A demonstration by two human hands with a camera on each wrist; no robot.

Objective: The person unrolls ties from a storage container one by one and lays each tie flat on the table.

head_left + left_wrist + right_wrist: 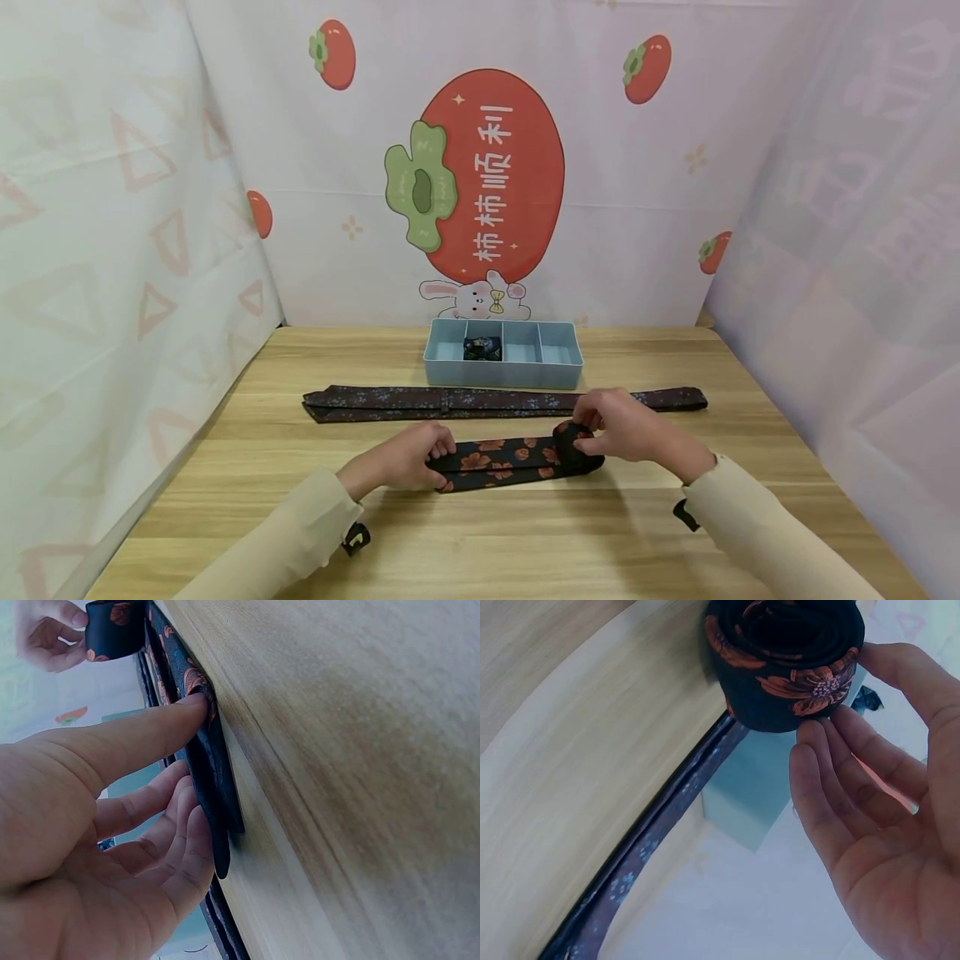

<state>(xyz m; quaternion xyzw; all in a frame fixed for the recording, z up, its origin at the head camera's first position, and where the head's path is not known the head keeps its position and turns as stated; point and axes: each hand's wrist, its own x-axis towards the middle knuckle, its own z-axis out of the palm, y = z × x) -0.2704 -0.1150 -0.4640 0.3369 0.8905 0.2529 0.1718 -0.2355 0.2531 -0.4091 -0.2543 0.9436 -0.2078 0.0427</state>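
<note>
One dark cloth tie with orange flowers (491,461) is on the pale wooden tabletop (480,550); the right hand (626,427) pinches its rolled end (780,694), the left hand (408,456) its flat end (444,482). Gentle, even tension should keep the coil tight.

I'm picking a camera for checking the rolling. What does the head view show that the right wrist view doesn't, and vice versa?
Only the head view: the left hand pinching one end of the orange-flowered tie. Only the right wrist view: clear wound layers inside the roll. Both: the right hand holding that roll, the blue-flowered tie and the light-blue box, partly hidden in the wrist view.
</note>
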